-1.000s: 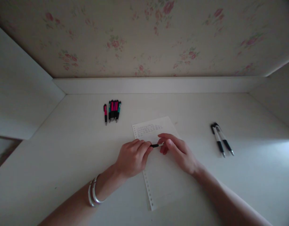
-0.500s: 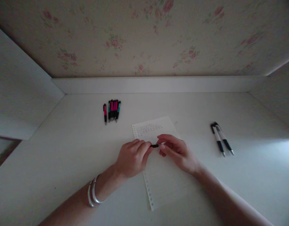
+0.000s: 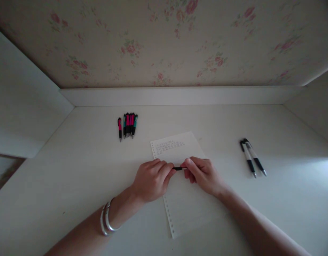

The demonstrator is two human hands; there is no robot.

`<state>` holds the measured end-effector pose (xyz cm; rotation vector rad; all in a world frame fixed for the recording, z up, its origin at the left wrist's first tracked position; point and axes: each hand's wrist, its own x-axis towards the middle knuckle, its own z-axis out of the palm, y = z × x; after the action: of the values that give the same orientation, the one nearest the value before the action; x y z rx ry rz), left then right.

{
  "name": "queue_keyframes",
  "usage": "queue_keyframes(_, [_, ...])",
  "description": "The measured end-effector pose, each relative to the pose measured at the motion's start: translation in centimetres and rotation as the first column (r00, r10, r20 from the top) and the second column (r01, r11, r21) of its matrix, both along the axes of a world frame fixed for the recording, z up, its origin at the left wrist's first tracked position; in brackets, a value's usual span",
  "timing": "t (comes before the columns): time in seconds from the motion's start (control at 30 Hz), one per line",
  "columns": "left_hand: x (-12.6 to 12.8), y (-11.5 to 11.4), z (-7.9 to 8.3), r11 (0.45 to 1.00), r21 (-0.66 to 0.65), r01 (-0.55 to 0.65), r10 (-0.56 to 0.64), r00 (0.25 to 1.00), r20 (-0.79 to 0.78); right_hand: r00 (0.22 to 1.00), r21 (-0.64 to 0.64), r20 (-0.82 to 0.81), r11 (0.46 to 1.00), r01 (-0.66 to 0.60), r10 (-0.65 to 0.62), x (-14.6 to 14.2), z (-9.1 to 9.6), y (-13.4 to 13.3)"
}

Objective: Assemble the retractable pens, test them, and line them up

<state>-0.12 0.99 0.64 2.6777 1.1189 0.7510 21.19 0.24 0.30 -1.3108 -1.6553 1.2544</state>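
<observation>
Both my hands meet over a sheet of punched paper [image 3: 188, 209] at the middle of the white table. My left hand [image 3: 152, 179], with bracelets on the wrist, is curled shut around one end of a small black pen [image 3: 179, 168]. My right hand [image 3: 204, 175] pinches the pen's other end with closed fingers. Only a short black stretch of the pen shows between the two hands. Faint handwriting [image 3: 169, 145] covers the top of the sheet.
A row of several pink, teal and black pens [image 3: 128, 125] lies at the back left. Two black-and-white pens [image 3: 251, 158] lie to the right. A raised ledge [image 3: 180, 96] and flowered wallpaper close the back; white side panels stand left and right.
My right hand's fingers have curled in and closed on the pen's end, and both hands have dropped slightly toward me. The left hand has kept its hold.
</observation>
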Motion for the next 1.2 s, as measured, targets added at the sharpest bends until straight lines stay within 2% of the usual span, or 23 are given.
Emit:
queue_keyframes(0.2, [0.0, 0.1, 0.0, 0.999, -0.023, -0.035, 0.036, 0.999, 0.037, 0.998, 0.016, -0.064, 1.000, -0.006, 0.007, 0.0, -0.3, 0.0])
queue_keyframes(0.4, [-0.1, 0.1, -0.1, 0.999, -0.025, -0.027, 0.028, 0.999, 0.033, 0.996, 0.143, 0.088, 0.989, -0.046, 0.034, 0.0, 0.3, 0.1])
queue_keyframes(0.47, [-0.1, 0.1, -0.1, 0.999, -0.035, -0.021, 0.023, 0.999, 0.034, 0.989, 0.232, 0.140, 0.969, -0.082, 0.050, 0.0, 0.4, 0.0])
queue_keyframes(0.57, [-0.1, 0.1, -0.2, 0.998, -0.055, 0.003, 0.000, 0.999, 0.048, 0.971, 0.380, 0.224, 0.911, -0.161, 0.078, -0.1, 0.4, -0.1])
queue_keyframes(0.63, [-0.2, 0.2, -0.1, 0.998, -0.061, 0.026, -0.022, 0.998, 0.054, 0.960, 0.420, 0.266, 0.885, -0.201, 0.092, -0.1, 0.4, -0.2])
queue_keyframes(0.7, [-0.3, 0.2, 0.1, 0.998, -0.052, 0.034, -0.031, 0.999, 0.045, 0.953, 0.402, 0.287, 0.891, -0.209, 0.094, -0.2, 0.4, -0.3])
queue_keyframes(0.83, [-0.4, 0.2, 0.4, 0.999, 0.026, 0.024, -0.024, 1.000, -0.003, 0.951, 0.282, 0.292, 0.942, -0.184, 0.099, -0.3, 0.6, -0.2])
queue_keyframes(0.97, [-0.2, -0.1, 0.4, 0.996, 0.089, 0.000, 0.001, 1.000, -0.016, 0.960, 0.203, 0.268, 0.969, -0.140, 0.082, -0.4, 0.9, -0.2])
queue_keyframes(1.1, [0.2, -0.2, 0.3, 0.999, 0.004, -0.040, 0.040, 0.999, 0.025, 0.974, 0.251, 0.221, 0.963, -0.096, 0.039, -0.6, 1.1, -0.2])
queue_keyframes(1.2, [0.4, 0.0, 0.4, 0.998, -0.054, -0.021, 0.024, 0.997, 0.073, 0.978, 0.287, 0.207, 0.953, -0.097, 0.038, -0.6, 0.9, -0.2])
